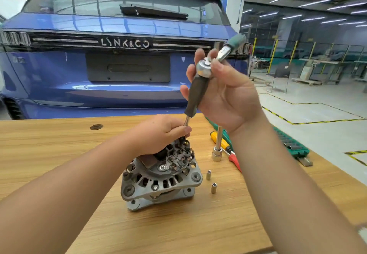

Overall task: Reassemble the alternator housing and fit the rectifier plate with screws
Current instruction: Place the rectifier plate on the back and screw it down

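Blue Lynk & Co car (111, 71) parked tail-on just behind wooden workbench (49, 154). Right of car: white pillar (234, 1), pale grey workshop floor (317, 102) with yellow-black hazard lines (278, 114), glass partitions (309, 55), yellow posts (275, 52). Above: strip ceiling lights (315, 2).
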`<state>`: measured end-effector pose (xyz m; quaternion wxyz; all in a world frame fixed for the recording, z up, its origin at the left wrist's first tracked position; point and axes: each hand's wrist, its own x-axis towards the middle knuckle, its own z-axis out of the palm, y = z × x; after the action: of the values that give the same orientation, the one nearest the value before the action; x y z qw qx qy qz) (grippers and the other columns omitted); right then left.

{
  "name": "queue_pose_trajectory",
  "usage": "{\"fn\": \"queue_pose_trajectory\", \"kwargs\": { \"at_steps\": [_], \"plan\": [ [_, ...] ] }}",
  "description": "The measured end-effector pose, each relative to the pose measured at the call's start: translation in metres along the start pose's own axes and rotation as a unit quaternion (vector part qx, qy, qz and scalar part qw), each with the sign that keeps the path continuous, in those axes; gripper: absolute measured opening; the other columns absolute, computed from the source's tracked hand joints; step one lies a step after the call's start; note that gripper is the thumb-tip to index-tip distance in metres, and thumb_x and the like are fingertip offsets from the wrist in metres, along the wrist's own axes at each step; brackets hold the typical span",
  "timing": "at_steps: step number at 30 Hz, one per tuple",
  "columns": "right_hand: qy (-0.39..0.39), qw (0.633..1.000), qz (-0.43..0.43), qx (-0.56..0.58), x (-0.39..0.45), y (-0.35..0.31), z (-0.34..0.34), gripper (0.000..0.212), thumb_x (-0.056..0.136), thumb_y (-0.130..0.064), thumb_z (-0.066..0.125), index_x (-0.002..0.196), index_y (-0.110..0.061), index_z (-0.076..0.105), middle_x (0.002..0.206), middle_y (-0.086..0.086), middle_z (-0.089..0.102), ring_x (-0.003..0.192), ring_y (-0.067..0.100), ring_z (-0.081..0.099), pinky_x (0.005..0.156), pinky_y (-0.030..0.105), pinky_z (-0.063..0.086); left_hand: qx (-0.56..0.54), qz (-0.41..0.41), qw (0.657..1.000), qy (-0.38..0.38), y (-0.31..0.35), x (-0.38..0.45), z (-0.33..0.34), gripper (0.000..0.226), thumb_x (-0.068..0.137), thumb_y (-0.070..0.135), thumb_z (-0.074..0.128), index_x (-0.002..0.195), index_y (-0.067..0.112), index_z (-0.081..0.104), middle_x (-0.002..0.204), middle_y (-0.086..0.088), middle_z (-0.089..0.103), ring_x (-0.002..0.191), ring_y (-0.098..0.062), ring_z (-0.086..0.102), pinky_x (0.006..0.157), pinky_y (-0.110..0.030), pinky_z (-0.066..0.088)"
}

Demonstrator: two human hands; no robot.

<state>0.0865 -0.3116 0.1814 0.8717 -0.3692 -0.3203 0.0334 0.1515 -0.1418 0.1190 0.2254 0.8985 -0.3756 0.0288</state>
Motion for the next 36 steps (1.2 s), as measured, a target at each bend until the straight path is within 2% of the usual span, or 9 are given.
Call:
{"fn": "queue_pose_trajectory", "kwargs": {
  "at_steps": [6,11,19,23,27,31,33,35,36],
  "plan": [
    [-0.032,0.995,-0.094,-0.011,0.017,0.012,-0.025,0.023,0.075,-0.013,0.085,0.089,-0.023,0.070,0.110,0.003,0.072,0.100,0.025,0.070,0.083,0.041,0.058,0.026,-0.036,0.999,0.028,0.003,0.013,0.009,0.034,0.104,0.053,0.036,0.094,0.035,0.064,0.092,0.014,0.067,0.087,0.001,0.058,0.081,-0.024,0.047],
    [0.013,0.975,-0.206,-0.088,0.034,0.015,-0.052,0.027,0.100,-0.005,0.053,0.086,-0.025,0.064,0.115,0.009,0.069,0.098,0.033,0.070,0.075,0.040,0.057,0.067,-0.087,0.993,0.046,0.006,0.035,0.014,0.035,0.107,0.051,0.035,0.093,0.035,0.063,0.081,0.017,0.061,0.073,0.003,0.053,0.062,-0.024,0.039],
    [-0.062,0.995,-0.066,-0.036,0.037,0.013,-0.062,0.050,0.107,-0.049,0.025,0.120,-0.021,0.064,0.101,0.015,0.073,0.075,0.022,0.066,0.066,0.030,0.051,0.093,-0.081,0.991,0.043,0.009,0.026,0.011,0.032,0.104,0.053,0.033,0.090,0.041,0.059,0.078,0.020,0.060,0.076,0.009,0.054,0.059,-0.016,0.033],
    [-0.068,0.998,0.006,-0.009,0.037,0.005,-0.056,0.052,0.104,-0.051,0.031,0.104,-0.019,0.072,0.087,0.010,0.073,0.065,0.020,0.066,0.060,0.030,0.051,0.089,-0.070,0.993,0.036,0.013,0.020,0.009,0.032,0.100,0.054,0.031,0.091,0.040,0.058,0.077,0.021,0.058,0.079,0.014,0.052,0.060,-0.013,0.033],
    [-0.076,0.997,0.005,-0.014,0.033,0.007,-0.045,0.044,0.103,-0.046,0.036,0.102,-0.021,0.072,0.094,0.009,0.073,0.071,0.020,0.068,0.064,0.031,0.052,0.073,-0.056,0.995,0.031,0.012,0.011,0.006,0.034,0.098,0.055,0.030,0.094,0.040,0.061,0.088,0.020,0.063,0.087,0.010,0.053,0.067,-0.011,0.035],
    [-0.120,0.990,-0.075,-0.008,0.026,0.017,-0.030,0.014,0.092,-0.022,0.060,0.094,-0.014,0.072,0.106,0.016,0.070,0.078,0.028,0.068,0.064,0.036,0.053,0.065,-0.045,0.997,0.026,0.011,0.004,0.004,0.031,0.104,0.048,0.035,0.101,0.039,0.064,0.097,0.023,0.064,0.094,0.005,0.055,0.081,-0.012,0.041],
    [-0.111,0.981,-0.147,-0.055,0.025,0.021,-0.026,0.009,0.095,-0.004,0.061,0.092,-0.007,0.069,0.108,0.019,0.069,0.084,0.031,0.067,0.069,0.039,0.054,0.063,-0.040,0.997,0.031,0.011,0.003,0.005,0.028,0.105,0.046,0.036,0.099,0.041,0.062,0.094,0.031,0.060,0.094,0.016,0.052,0.078,-0.003,0.037],
    [-0.071,0.938,-0.272,-0.201,0.026,0.024,-0.024,0.012,0.091,0.001,0.060,0.094,-0.008,0.067,0.109,0.019,0.068,0.095,0.031,0.067,0.081,0.040,0.055,0.058,-0.037,0.997,0.040,0.012,0.003,0.005,0.025,0.106,0.044,0.036,0.093,0.045,0.058,0.088,0.036,0.057,0.092,0.024,0.048,0.074,-0.001,0.034],
    [-0.046,0.891,-0.345,-0.291,0.025,0.026,-0.023,0.016,0.091,0.002,0.060,0.099,-0.011,0.065,0.112,0.018,0.066,0.100,0.029,0.066,0.086,0.041,0.055,0.057,-0.037,0.997,0.043,0.014,0.002,0.006,0.027,0.106,0.043,0.037,0.087,0.045,0.056,0.083,0.037,0.057,0.089,0.023,0.049,0.071,-0.002,0.035]
  ]
}}
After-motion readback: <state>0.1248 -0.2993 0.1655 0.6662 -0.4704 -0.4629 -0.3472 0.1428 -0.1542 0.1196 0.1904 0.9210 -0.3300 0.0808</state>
